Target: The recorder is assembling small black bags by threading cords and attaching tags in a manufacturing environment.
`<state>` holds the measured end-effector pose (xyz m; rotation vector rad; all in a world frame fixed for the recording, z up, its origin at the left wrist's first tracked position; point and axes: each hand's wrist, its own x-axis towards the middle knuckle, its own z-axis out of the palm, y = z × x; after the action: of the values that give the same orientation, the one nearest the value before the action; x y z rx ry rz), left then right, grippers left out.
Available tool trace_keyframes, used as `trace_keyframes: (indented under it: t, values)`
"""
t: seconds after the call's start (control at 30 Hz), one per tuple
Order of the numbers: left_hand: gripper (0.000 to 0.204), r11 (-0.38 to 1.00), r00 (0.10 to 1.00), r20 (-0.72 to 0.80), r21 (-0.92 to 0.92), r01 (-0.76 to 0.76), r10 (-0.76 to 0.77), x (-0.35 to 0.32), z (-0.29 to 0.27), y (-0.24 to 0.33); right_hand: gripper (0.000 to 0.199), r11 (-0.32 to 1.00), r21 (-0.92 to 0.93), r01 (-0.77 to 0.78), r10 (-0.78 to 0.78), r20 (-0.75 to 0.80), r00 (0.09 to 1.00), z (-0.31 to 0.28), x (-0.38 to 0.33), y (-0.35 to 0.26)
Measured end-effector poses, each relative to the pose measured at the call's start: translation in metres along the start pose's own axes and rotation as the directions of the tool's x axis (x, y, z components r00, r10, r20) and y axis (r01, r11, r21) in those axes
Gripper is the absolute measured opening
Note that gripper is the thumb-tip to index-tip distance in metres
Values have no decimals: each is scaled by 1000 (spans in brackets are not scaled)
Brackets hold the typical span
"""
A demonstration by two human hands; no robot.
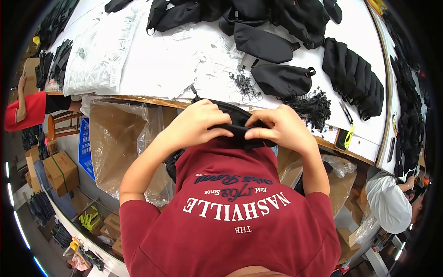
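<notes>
A black fabric pouch (236, 130) is held between my two hands just over the table's near edge, close to my body. My left hand (201, 121) grips its left side, fingers curled and thumb pressed along the edge. On the other side my right hand (281, 127) pinches the fabric with thumb and bent fingers. Part of the pouch is hidden under both hands. Beyond it on the table lie two black pouches, a nearer one (282, 80) and a farther one (264, 44). Between them and my hands is a tangle of thin black cords (247, 87).
A thicker bundle of black cords (314, 107) and a row of overlapping pouches (354, 78) lie right. White tags (214, 57) are scattered mid-table; a clear plastic bag (99, 55) sits left. Snips (346, 112) lie near the right edge. Plastic-lined cartons (121, 138) stand below.
</notes>
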<state>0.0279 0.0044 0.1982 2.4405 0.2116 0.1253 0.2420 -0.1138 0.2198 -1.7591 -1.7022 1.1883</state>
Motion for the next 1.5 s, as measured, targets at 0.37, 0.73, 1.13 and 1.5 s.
trace_keyframes:
  t: [0.37, 0.73, 1.13, 1.5]
  values:
    - [34, 918, 885, -450, 292, 268, -115, 76, 20, -134, 23, 992, -32, 119, -122, -107, 987, 16, -19, 14]
    - [20, 948, 876, -460, -317, -11, -144, 31, -27, 6, 20, 707, -651, 277, -515, -205, 832, 1, -20, -1]
    - [20, 989, 901, -423, 60, 133, -95, -13, -29, 32, 12, 518, -731, 445, -724, -97, 683, 18, -22, -12]
    - [14, 983, 993, -100, 181, -40, 59, -16, -34, 34, 12, 503, -721, 477, -739, -72, 670, 21, -22, -13]
